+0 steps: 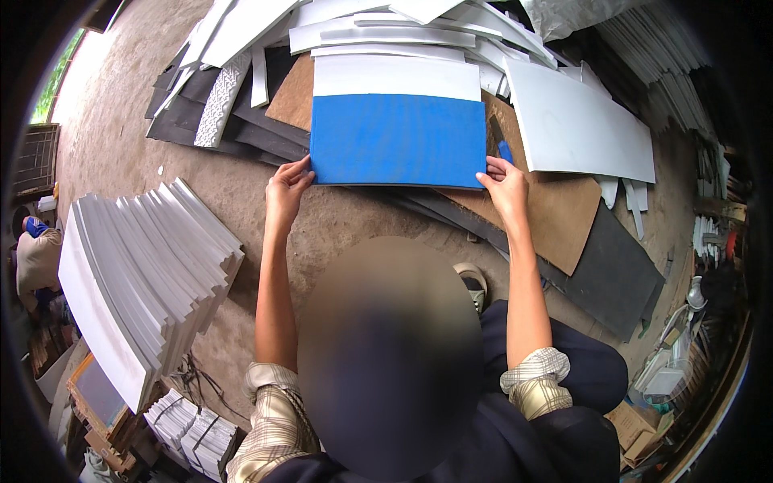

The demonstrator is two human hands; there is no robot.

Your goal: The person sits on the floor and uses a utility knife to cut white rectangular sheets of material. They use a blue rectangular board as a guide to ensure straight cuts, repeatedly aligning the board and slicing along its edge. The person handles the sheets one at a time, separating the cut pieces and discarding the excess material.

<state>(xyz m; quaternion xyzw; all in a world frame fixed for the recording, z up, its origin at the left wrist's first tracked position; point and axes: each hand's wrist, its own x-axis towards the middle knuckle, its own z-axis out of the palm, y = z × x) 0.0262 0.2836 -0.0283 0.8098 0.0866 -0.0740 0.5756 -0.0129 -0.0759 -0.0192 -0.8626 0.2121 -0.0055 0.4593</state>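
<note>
A flat blue rectangular sheet [398, 141] lies in front of me, overlapping a white sheet [394, 78] at its far side. My left hand [288, 189] pinches the blue sheet's near left corner between thumb and fingers. At the near right corner, my right hand [504, 187] grips the same sheet, thumb on top. Beneath and around it are brown boards [576, 229] and dark grey sheets [620, 278]. A small blue strip [505, 151] rests just beyond my right hand. The undersides of the sheet and some fingertips are hidden.
White sheets [386, 36] are heaped at the far side, with a large white panel [584, 121] to the right. A row of white panels [153, 274] stands at left. Strapped white bundles [193, 435] sit near left. Assorted clutter [672, 370] lines the right edge.
</note>
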